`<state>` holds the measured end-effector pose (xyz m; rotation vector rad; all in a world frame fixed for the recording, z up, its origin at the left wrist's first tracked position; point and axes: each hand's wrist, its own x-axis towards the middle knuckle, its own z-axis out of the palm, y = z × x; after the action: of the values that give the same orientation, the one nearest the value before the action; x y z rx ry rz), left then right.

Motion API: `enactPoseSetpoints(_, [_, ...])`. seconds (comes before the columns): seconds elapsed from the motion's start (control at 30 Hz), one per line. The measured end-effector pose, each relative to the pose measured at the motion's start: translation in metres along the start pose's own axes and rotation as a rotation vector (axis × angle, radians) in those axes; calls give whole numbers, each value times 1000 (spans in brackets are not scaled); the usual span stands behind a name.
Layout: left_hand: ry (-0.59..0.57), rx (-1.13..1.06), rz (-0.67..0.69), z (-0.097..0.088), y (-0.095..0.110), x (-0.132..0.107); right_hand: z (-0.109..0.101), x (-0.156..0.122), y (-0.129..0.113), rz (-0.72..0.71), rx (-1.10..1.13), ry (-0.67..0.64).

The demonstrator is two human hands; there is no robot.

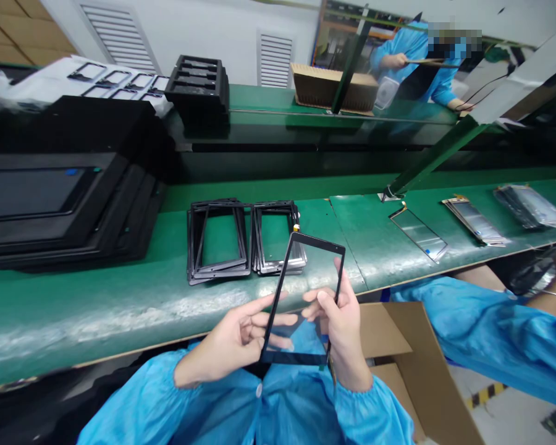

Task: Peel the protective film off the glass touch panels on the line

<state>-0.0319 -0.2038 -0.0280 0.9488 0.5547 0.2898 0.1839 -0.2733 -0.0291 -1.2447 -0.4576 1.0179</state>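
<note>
A clear glass touch panel (309, 269) with a black border is held up in front of my chest, tilted away from me. At its lower left edge my left hand (234, 340) grips it, thumb at the border and fingers reaching behind. My right hand (345, 324) has the right edge, with its fingertips curled behind the glass and showing through it. A small orange tab rises near the panel's top left corner. Just beyond lie two stacks of black rectangular frames, the left stack (194, 247) and the right stack (258, 244), partly covered by the panel.
Black foam trays (120, 204) are piled at left, with a screen on top. Rightward on the green bench (97, 296) are a single glass panel (419, 232) and stacked panels (475, 221). An open carton (438, 371) stands below. A co-worker's blue sleeve (486, 327) is at right.
</note>
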Motion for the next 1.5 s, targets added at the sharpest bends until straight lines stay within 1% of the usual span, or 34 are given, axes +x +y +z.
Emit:
enactPoseSetpoints(0.13, [-3, 4, 28, -3, -2, 1, 2, -1, 1, -2, -1, 9])
enactPoseSetpoints(0.4, [29, -11, 40, 1, 5, 0, 0, -2, 5, -12, -17, 15])
enactPoseSetpoints(0.53, [36, -44, 57, 0, -3, 0, -2, -4, 5, -21, -22, -12])
enactPoseSetpoints(0.7, [39, -72, 90, -1, -13, 5, 2, -5, 5, 11, 27, -3])
enactPoseSetpoints(0.77, [40, -53, 128, 0, -9, 8, 4, -4, 7, 26, 55, -18])
enactPoseSetpoints(0.87, [47, -25, 187, 1, 5, 11, 6, -6, 10, 28, 58, -48])
enactPoseSetpoints(0.93, [70, -2, 217, 0, 16, 13, 8, -9, 13, 35, 51, -89])
enactPoseSetpoints(1.0, [116, 12, 230, -2, 22, 16, 10, -14, 17, 47, 47, -115])
enactPoseSetpoints(1.13, [257, -7, 181, -6, 17, 22, 9, -20, 25, 60, 19, -124])
enactPoseSetpoints(1.2, [289, -34, 163, -6, 13, 22, 8, -20, 26, 62, 4, -130])
enactPoseSetpoints(1.27, [286, -82, 165, -3, 10, 20, 9, -16, 25, 43, 13, -85])
enactPoseSetpoints(1.37, [293, -179, 181, 1, 5, 12, 14, -10, 20, -15, 87, 81])
enactPoseSetpoints(1.43, [337, -212, 191, 2, 0, 6, 18, -7, 18, -35, 156, 171])
enactPoseSetpoints(1.5, [430, -205, 214, 0, -5, 3, 21, -8, 19, -7, 213, 185])
